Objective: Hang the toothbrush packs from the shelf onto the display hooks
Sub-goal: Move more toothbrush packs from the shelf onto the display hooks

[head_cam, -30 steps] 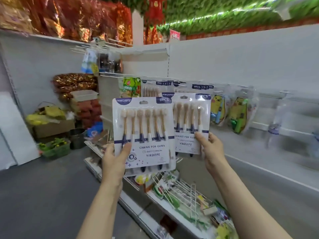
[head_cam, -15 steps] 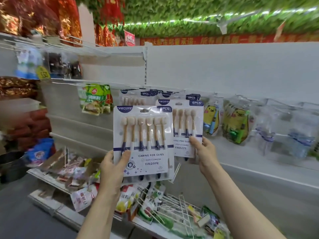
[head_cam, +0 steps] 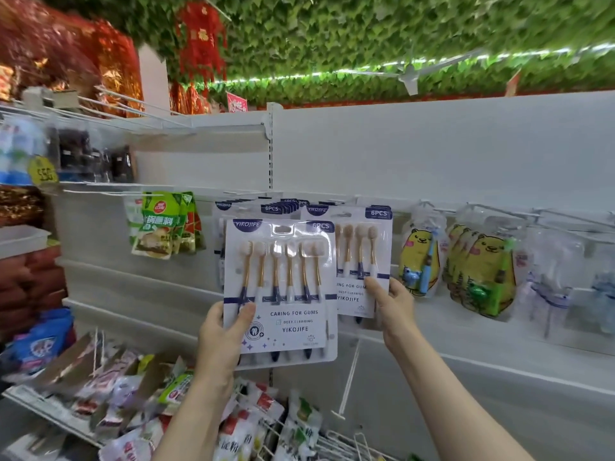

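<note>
My left hand [head_cam: 221, 337] grips the lower left corner of a white six-brush toothbrush pack [head_cam: 283, 287], thumb on its front, holding it upright before the display. My right hand [head_cam: 392, 304] pinches the lower edge of a second identical pack [head_cam: 359, 254], which sits higher and further back, up against the row of hooks. Several more of these packs [head_cam: 283, 207] hang on a hook behind the two. The hook tips behind the held packs are hidden.
Green snack bags [head_cam: 163, 224] hang to the left, yellow bear pouches [head_cam: 479, 267] and clear pouches [head_cam: 559, 277] to the right. A bare white hook [head_cam: 349, 380] juts out below. Mixed packets and wire racks fill the lower shelf [head_cam: 50, 407]. White back panel [head_cam: 432, 154] rises above.
The view has swung right and come closer to the hooks. Both packs have risen towards the hook row, the right one closest to it. Both grips are unchanged.
</note>
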### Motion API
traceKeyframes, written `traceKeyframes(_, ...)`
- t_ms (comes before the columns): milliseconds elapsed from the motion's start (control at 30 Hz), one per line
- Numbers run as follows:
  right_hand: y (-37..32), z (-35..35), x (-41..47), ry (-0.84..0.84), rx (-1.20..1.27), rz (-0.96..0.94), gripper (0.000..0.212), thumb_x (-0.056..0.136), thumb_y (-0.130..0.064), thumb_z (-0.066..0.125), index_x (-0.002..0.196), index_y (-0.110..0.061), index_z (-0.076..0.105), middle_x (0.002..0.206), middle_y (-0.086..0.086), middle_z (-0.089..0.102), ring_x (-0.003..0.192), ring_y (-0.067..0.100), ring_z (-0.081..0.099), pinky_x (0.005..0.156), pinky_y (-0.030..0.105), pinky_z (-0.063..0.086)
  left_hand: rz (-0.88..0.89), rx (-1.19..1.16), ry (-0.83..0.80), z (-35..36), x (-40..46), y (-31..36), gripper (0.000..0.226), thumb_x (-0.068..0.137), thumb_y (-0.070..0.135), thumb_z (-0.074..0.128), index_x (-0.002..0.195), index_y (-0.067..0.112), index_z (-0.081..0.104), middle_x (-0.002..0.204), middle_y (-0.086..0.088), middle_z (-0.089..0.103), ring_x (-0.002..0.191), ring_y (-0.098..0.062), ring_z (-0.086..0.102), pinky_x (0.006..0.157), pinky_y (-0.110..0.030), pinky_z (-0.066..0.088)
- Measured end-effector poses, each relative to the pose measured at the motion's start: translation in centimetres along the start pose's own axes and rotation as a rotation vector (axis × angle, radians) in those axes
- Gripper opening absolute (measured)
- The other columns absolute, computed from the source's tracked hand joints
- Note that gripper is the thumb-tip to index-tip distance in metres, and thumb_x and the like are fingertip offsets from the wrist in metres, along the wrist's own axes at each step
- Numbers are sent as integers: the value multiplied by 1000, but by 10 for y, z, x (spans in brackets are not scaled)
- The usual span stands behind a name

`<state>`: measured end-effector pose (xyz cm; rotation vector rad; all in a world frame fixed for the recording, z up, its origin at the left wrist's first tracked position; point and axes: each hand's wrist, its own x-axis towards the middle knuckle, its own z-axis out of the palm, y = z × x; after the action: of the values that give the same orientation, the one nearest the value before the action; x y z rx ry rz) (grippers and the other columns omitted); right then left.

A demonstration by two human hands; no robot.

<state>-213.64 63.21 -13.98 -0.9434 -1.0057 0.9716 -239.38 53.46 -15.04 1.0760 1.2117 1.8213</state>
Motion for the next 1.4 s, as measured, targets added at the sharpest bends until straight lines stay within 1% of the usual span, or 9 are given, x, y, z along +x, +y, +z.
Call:
traceKeyframes(300,17,9,30,65,-28,-9,25,90,-24,74,111,-12,67,99,4,77,88,18,74,60,30,59,-33,-10,-100,3,41,-14,27,85,27,72,110,21,64,105,-2,75,100,-23,71,91,-50,55)
traceKeyframes(400,19,10,39,97,-54,-11,24,89,-24,75,110,-14,67,100,4,76,87,14,74,62,25,58,-42,-16,-118,3,50,-16,24,85,26,71,108,21,65,104,-2,75,98,-23,71,92,-52,55)
traceKeyframes(567,20,12,54,132,-77,34,23,89,-25,75,109,-16,66,104,6,76,89,16,73,72,32,60,-60,-45,-145,1,56,-21,27,85,25,72,111,19,65,105,-3,75,101,-24,71,94,-53,54)
traceKeyframes(733,15,11,55,154,-123,50,32,91,-27,73,118,-13,62,106,4,72,89,13,69,70,28,57,-82,-55,-179,5,56,-25,29,84,26,71,111,19,64,104,-5,75,101,-27,71,92,-53,54)
traceKeyframes(867,6,8,48,286,-249,-29,54,87,-34,77,131,-14,54,122,5,64,108,19,63,93,38,56,-65,-54,-214,15,56,-25,21,89,19,70,109,16,65,102,-4,76,98,-24,72,93,-50,54)
traceKeyframes(933,-9,9,40,362,-310,-149,51,90,-37,73,131,-13,55,126,2,62,115,17,59,100,35,51,-52,-56,-233,24,53,-26,20,89,18,70,108,16,65,102,-3,76,98,-22,72,93,-49,54)
traceKeyframes(1100,-61,19,18,66,-198,-266,36,96,-44,62,112,-12,70,100,0,71,90,11,65,82,27,53,-42,-61,-275,49,44,-29,22,87,21,71,107,15,65,102,-5,76,101,-26,71,96,-50,53)
traceKeyframes(1300,-81,11,28,-13,-232,-318,50,84,-33,81,125,-10,64,103,11,73,93,20,70,92,34,56,-25,-83,-294,70,48,-26,23,90,18,69,109,7,63,104,-9,75,102,-29,70,93,-47,54)
traceKeyframes(1400,-87,10,33,-42,-202,-331,46,84,-24,81,125,-10,63,103,9,75,95,19,72,88,29,57,-5,-79,-286,76,55,-23,26,89,21,70,110,7,63,104,-8,75,100,-26,71,92,-45,55)
